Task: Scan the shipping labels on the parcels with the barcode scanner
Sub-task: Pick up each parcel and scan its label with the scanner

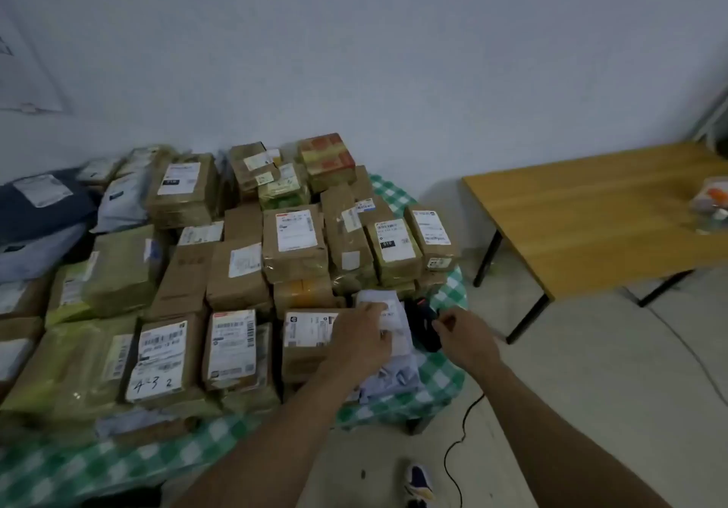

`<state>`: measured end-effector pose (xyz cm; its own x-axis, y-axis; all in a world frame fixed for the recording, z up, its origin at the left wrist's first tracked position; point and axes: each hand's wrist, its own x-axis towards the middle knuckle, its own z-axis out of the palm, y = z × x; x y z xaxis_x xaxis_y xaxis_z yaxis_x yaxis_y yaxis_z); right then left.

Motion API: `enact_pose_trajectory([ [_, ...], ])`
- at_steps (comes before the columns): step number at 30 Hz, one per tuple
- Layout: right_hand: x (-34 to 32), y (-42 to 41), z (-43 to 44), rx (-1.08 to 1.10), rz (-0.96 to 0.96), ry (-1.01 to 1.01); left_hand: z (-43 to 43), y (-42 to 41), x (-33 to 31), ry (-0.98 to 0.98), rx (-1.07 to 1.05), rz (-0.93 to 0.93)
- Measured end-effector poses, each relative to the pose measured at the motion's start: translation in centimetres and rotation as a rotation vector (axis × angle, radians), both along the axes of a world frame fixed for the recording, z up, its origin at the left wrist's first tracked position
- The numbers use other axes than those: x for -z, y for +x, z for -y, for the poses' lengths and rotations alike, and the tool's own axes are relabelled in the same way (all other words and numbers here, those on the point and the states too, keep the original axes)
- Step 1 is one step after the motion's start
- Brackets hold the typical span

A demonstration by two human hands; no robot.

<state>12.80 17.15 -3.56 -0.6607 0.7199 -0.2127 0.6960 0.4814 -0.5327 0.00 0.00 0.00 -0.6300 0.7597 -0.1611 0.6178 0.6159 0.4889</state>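
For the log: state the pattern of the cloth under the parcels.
Green-and-white checked cloth, head view.

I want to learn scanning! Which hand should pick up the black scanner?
Right, probably. The right hand is next to the black scanner, while the left hand rests on the pale parcel beside it.
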Motion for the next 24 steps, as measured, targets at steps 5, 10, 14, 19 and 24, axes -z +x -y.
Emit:
enact_pose_trajectory([
  [5, 2.7, -2.0, -4.9, -0.047, 0.137, -0.09, -3.9, 0.0, 2.3, -0.19, 0.017, -0.023],
  [10, 6.7, -4.2, -7.1, -0.176, 0.27, -0.123, -5.1, 0.1, 5.0, -0.286, -0.011, 0.001],
  [14, 8.9, -5.4, -8.2, -0.122, 0.301, -0.181, -5.0, 0.6, 6.1, -0.419, 0.021, -0.125],
  [19, 9.1, -5.6, -8.7, -0.165, 0.345, -0.248, -4.6, 0.0, 6.8, -0.492, 0.004, -0.162],
  [24, 8.6, -5.3, -9.0, -0.191, 0.377, -0.24, -4.8, -0.2, 6.6, -0.499, 0.007, -0.139],
])
